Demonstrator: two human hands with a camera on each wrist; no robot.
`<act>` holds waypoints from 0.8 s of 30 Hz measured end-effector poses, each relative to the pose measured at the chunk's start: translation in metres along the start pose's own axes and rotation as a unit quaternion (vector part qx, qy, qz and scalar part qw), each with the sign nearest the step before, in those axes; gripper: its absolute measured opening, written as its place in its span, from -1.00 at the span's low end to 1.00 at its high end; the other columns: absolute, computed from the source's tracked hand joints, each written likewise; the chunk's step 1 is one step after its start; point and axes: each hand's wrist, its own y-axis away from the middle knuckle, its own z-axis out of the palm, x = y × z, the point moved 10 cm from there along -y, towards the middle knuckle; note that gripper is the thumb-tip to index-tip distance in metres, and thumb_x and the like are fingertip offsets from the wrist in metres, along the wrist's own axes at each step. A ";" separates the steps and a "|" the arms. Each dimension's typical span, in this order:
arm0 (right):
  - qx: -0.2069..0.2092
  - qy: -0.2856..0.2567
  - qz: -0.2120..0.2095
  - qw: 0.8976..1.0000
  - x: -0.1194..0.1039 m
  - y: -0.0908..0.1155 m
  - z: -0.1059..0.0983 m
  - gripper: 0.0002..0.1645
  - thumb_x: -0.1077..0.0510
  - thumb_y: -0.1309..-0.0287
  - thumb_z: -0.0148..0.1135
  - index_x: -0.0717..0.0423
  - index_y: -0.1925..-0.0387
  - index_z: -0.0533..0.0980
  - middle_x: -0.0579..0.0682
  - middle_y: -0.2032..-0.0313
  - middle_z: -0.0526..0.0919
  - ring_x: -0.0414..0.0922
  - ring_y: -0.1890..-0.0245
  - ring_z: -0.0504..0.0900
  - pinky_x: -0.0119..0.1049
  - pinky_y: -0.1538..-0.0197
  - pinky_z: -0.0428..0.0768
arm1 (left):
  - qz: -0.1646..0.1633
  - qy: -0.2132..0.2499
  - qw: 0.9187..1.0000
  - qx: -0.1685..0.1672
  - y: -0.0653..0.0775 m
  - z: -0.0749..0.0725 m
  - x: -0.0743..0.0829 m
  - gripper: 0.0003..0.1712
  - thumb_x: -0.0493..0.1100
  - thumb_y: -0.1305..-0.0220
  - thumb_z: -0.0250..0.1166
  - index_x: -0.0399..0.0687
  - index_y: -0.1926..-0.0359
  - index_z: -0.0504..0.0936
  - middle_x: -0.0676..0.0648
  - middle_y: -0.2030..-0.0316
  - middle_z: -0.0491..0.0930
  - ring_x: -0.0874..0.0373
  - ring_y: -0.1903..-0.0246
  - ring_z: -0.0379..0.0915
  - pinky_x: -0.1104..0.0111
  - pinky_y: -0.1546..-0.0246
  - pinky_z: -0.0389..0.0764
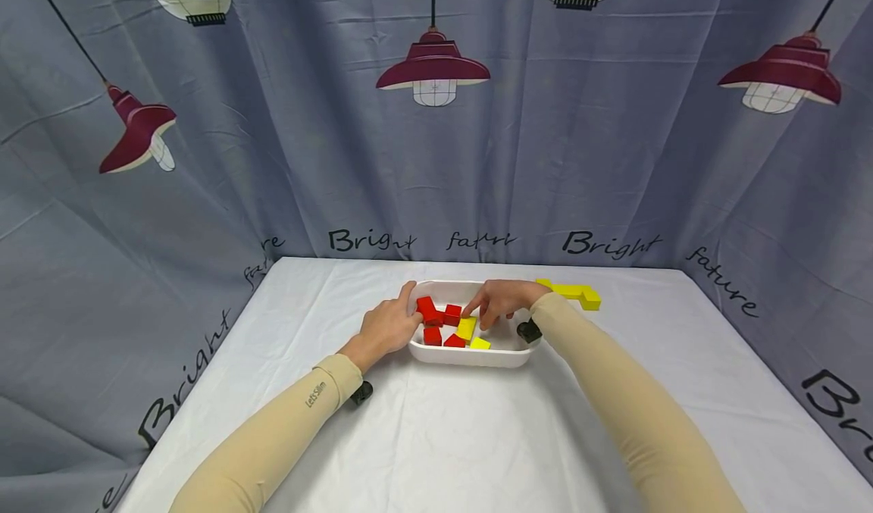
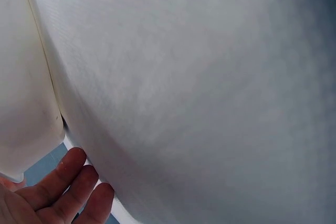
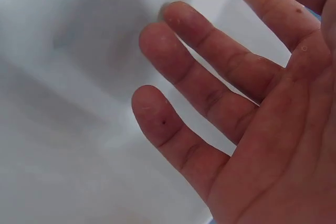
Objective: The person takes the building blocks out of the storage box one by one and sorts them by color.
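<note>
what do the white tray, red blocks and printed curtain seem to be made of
The white rounded tray: probably smooth plastic, from its even, moulded rim; ceramic possible. The red angular blocks: smooth painted wood or plastic, unclear which; uniform colour, crisp edges. The printed grey-blue curtain: matt fabric, from its soft folds and creases.

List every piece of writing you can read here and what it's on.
"Bright", repeated on the grey curtain; some copies are cut off.
"fature", repeated on the same curtain; folds distort some copies.
"Lets Slim", small, on the left sleeve.
Any marking on the black device by the left wrist is too small to read.
</note>
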 end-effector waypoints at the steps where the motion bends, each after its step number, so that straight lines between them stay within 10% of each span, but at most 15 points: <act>1: 0.000 0.005 0.002 1.000 0.000 0.001 -0.001 -0.45 0.20 -0.16 0.40 -0.17 -0.20 0.62 -0.04 0.19 0.68 -0.14 0.21 0.53 -0.29 0.30 0.46 | -0.001 0.001 1.000 0.000 0.000 0.000 0.000 -0.21 0.10 -0.37 0.02 0.18 -0.56 0.03 -0.18 -0.04 0.66 -0.03 0.09 0.62 0.06 0.21 0.61; 15: 0.026 0.087 0.019 0.996 0.001 0.014 -0.011 -0.52 0.15 -0.16 0.39 -0.15 -0.15 0.65 -0.05 0.17 0.69 -0.17 0.18 0.59 -0.08 0.05 0.64 | -0.002 -0.001 1.000 -0.001 0.001 0.000 0.001 -0.22 0.10 -0.38 0.02 0.15 -0.56 0.04 -0.17 -0.03 0.66 -0.03 0.11 0.61 0.07 0.21 0.62; 24: 0.030 0.050 0.008 0.998 -0.001 0.008 -0.009 -0.55 0.26 -0.15 0.38 0.00 -0.10 0.61 0.06 0.12 0.65 -0.10 0.24 0.58 -0.13 0.04 0.66 | 0.001 -0.003 1.000 0.002 0.000 0.000 0.001 -0.23 0.10 -0.39 0.01 0.17 -0.55 0.04 -0.17 -0.02 0.66 -0.03 0.07 0.62 0.06 0.21 0.61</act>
